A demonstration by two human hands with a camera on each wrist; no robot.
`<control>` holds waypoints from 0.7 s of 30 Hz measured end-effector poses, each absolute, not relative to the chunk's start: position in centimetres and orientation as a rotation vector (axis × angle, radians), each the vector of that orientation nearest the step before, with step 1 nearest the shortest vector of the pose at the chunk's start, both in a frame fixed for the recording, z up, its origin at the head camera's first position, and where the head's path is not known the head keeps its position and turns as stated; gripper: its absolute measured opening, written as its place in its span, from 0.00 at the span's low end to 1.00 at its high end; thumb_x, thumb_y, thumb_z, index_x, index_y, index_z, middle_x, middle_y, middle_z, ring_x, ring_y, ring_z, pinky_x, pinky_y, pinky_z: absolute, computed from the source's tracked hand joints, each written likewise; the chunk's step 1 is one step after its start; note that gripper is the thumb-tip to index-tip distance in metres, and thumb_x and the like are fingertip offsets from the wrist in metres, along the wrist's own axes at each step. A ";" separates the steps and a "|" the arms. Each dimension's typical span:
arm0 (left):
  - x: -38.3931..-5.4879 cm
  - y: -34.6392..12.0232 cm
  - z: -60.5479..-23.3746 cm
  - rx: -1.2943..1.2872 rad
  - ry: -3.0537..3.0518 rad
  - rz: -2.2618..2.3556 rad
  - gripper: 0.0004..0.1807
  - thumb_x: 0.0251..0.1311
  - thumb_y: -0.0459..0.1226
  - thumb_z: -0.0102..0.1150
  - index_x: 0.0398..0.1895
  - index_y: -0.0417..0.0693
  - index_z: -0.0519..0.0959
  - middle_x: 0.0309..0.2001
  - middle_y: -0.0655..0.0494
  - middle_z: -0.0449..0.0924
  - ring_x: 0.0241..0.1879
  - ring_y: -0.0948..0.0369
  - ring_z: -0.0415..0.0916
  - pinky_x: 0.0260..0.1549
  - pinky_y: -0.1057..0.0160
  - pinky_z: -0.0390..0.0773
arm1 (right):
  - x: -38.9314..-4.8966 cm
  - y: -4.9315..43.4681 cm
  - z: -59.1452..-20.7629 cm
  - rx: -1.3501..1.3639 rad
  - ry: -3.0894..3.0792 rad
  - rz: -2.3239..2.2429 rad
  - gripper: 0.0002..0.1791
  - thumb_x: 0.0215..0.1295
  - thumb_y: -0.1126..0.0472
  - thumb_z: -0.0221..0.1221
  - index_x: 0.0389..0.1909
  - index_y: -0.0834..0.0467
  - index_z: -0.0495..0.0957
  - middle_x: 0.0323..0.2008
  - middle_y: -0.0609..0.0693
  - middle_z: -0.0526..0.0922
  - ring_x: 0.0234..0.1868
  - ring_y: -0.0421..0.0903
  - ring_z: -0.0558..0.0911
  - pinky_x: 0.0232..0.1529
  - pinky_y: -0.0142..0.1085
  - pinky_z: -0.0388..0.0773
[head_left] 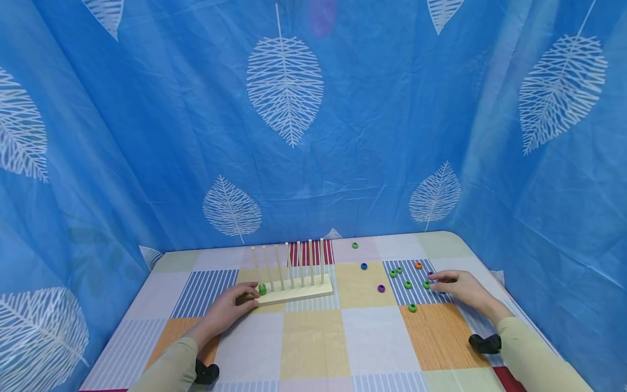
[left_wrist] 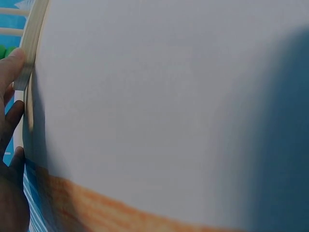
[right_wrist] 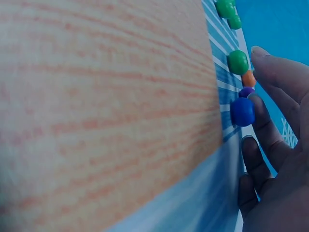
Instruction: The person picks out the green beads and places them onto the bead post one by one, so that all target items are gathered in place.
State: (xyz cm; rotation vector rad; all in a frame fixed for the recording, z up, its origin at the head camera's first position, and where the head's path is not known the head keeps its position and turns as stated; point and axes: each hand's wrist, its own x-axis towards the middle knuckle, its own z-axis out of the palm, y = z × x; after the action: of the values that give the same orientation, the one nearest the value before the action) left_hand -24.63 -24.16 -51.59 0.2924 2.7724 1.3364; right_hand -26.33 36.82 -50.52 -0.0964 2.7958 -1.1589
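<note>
My left hand (head_left: 230,309) grips the left end of a wooden peg board (head_left: 299,294), thumb at its near edge. The board carries a row of upright pegs, and green beads (head_left: 262,289) are stacked on the leftmost one. On the right, my right hand (head_left: 462,288) hovers low over loose beads, its thumb and fingers apart with nothing between them. Closest to its fingertips are a green bead (head_left: 426,285), a purple bead (head_left: 430,275) and a blue bead (right_wrist: 243,111). Whether a fingertip touches the blue bead I cannot tell.
Several more beads lie loose: green ones (head_left: 408,285), an orange one (head_left: 418,265), a purple one (head_left: 381,288) and a blue one (head_left: 364,266). A patchwork cloth (head_left: 313,343) covers the table. Blue leaf-print curtains (head_left: 352,136) stand behind and at both sides.
</note>
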 end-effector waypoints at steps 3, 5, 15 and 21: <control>-24.6 -24.2 -51.6 0.298 2.770 1.341 0.04 0.65 0.41 0.69 0.41 0.59 0.85 0.66 0.50 0.76 0.69 0.44 0.68 0.69 0.38 0.65 | -26.3 36.6 -50.6 -0.091 2.795 -1.158 0.30 0.68 0.44 0.66 0.62 0.61 0.80 0.66 0.71 0.72 0.61 0.65 0.74 0.55 0.51 0.76; -24.6 -24.2 -51.6 0.303 2.770 1.344 0.04 0.65 0.41 0.69 0.41 0.59 0.85 0.66 0.50 0.76 0.69 0.44 0.68 0.69 0.39 0.65 | -26.4 36.6 -50.7 -0.080 2.792 -1.161 0.31 0.67 0.44 0.66 0.62 0.61 0.80 0.66 0.71 0.71 0.62 0.66 0.73 0.56 0.52 0.76; -24.7 -24.2 -51.6 0.296 2.765 1.352 0.05 0.65 0.41 0.69 0.41 0.59 0.85 0.67 0.49 0.76 0.70 0.43 0.67 0.69 0.38 0.64 | -26.7 36.4 -50.8 -0.024 2.774 -1.133 0.34 0.65 0.42 0.67 0.63 0.62 0.79 0.67 0.73 0.69 0.64 0.69 0.71 0.62 0.63 0.71; -24.8 -24.3 -51.6 0.296 2.770 1.343 0.05 0.65 0.41 0.69 0.41 0.59 0.84 0.67 0.49 0.75 0.70 0.43 0.67 0.69 0.38 0.63 | -26.7 36.3 -50.9 0.015 2.770 -1.120 0.34 0.65 0.42 0.67 0.63 0.61 0.80 0.68 0.73 0.68 0.65 0.70 0.69 0.63 0.66 0.68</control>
State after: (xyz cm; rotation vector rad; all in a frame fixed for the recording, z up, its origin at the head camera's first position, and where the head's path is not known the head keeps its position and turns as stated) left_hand -24.76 -24.26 -51.60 0.2956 2.7698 1.3434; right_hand -26.73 36.26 -50.90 0.0151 2.7699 -1.1204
